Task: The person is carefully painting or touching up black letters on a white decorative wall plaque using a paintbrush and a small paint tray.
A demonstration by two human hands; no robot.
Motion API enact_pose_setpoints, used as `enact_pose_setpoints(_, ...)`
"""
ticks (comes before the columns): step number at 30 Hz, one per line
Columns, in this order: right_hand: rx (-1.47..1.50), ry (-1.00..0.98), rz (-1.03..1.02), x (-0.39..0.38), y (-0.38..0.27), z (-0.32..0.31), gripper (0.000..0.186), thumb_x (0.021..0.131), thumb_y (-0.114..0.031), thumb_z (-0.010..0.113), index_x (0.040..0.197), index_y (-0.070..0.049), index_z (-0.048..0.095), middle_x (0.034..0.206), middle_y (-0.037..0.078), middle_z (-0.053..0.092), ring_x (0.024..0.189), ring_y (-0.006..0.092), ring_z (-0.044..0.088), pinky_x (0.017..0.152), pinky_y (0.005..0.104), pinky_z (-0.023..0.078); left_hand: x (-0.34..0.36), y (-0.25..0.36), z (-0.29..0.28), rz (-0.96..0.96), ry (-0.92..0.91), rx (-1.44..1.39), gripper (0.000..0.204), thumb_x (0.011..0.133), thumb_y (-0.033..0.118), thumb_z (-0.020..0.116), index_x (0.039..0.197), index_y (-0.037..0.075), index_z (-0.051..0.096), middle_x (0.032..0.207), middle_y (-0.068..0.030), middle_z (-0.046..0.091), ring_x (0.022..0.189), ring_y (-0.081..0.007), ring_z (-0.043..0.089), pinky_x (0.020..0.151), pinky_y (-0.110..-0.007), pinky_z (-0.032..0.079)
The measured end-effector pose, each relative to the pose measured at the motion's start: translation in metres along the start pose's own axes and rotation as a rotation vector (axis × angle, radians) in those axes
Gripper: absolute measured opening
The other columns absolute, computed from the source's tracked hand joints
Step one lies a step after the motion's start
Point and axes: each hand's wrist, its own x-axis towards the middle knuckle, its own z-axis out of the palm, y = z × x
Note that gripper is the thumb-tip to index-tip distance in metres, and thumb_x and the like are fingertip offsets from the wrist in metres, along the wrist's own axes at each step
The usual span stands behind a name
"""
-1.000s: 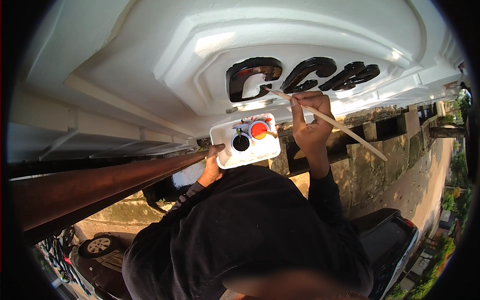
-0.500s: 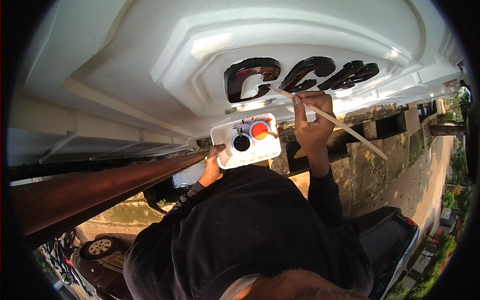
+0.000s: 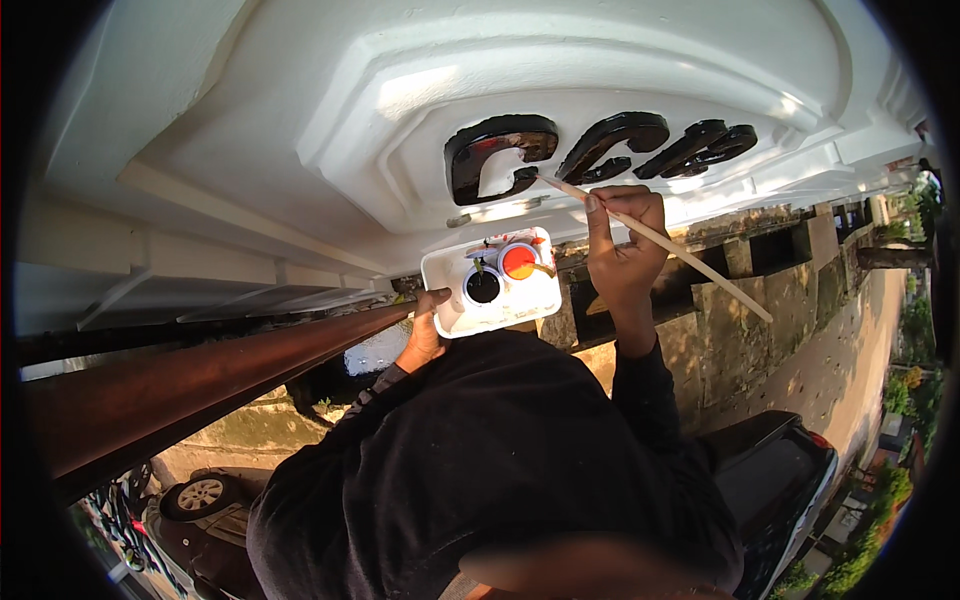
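My right hand [image 3: 628, 240] pinches a long pale paintbrush [image 3: 690, 258] by its wooden handle. The brush tip rests at the lower end of the leftmost raised black letter [image 3: 465, 165], whose paint looks wet and glossy. In my left hand [image 3: 425, 335], thumb over the rim, is a white plastic tray [image 3: 515, 318] held below the letters. Two small pots sit in it: one of black paint [image 3: 482, 288] with a stick in it, one of red-orange paint [image 3: 519, 262], also with a stick. Red smears mark the tray's far edge.
The white moulded wall [image 3: 260, 150] carries several raised black letters. A rusty brown metal beam [image 3: 230, 365] runs past my left hand. Below lie stone slabs [image 3: 750, 340], a parked dark car [image 3: 770, 470] at right and a vehicle wheel [image 3: 200, 493] at left.
Almost nothing differs. The brush tip stays by the leftmost letter's lower end, and the whole view has shifted very slightly.
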Motion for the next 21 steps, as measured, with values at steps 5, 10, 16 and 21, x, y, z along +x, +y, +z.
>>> enact_pose_setpoints(5, 0.093, 0.108, 0.102, -0.004, -0.011, 0.001, 0.019, 0.088, 0.007, 0.072, 0.093, 0.000, 0.055, 0.093, 0.011, 0.066, 0.084, 0.0158, 0.066, 0.077, 0.0280, 0.053, 0.004, -0.003, -0.004, 0.022, -0.011, -0.005, 0.056, 0.083, 0.031, 0.066, 0.129, 0.002, 0.054, 0.114, -0.0128, 0.063, 0.108, -0.0271, 0.064, 0.095, -0.040, 0.053)
enact_pose_setpoints(10, -0.029, 0.130, 0.126, -0.011, 0.002, -0.004, 0.022, 0.088, 0.004, 0.074, 0.095, 0.000, 0.054, 0.093, 0.010, 0.065, 0.084, 0.0139, 0.065, 0.078, 0.0256, 0.052, 0.008, -0.006, -0.006, 0.015, 0.000, 0.001, 0.056, 0.083, 0.030, 0.066, 0.129, 0.001, 0.054, 0.113, -0.0127, 0.063, 0.106, -0.0272, 0.064, 0.094, -0.040, 0.054)
enact_pose_setpoints(16, 0.076, 0.196, 0.132, -0.016, 0.001, -0.003, 0.020, 0.089, 0.003, 0.074, 0.095, 0.000, 0.055, 0.093, 0.010, 0.066, 0.084, 0.0129, 0.065, 0.076, 0.0248, 0.051, 0.008, -0.008, -0.007, 0.005, -0.003, -0.012, 0.056, 0.083, 0.030, 0.065, 0.129, 0.001, 0.054, 0.113, -0.0130, 0.063, 0.106, -0.0274, 0.064, 0.094, -0.040, 0.053)
enact_pose_setpoints(21, 0.158, 0.202, 0.008, -0.018, -0.005, -0.001, 0.020, 0.086, 0.007, 0.075, 0.092, 0.001, 0.057, 0.092, 0.013, 0.066, 0.083, 0.0148, 0.068, 0.073, 0.0257, 0.055, 0.008, -0.007, -0.007, -0.013, 0.003, -0.015, 0.056, 0.084, 0.030, 0.065, 0.129, 0.001, 0.054, 0.114, -0.0132, 0.063, 0.106, -0.0274, 0.064, 0.095, -0.040, 0.053)
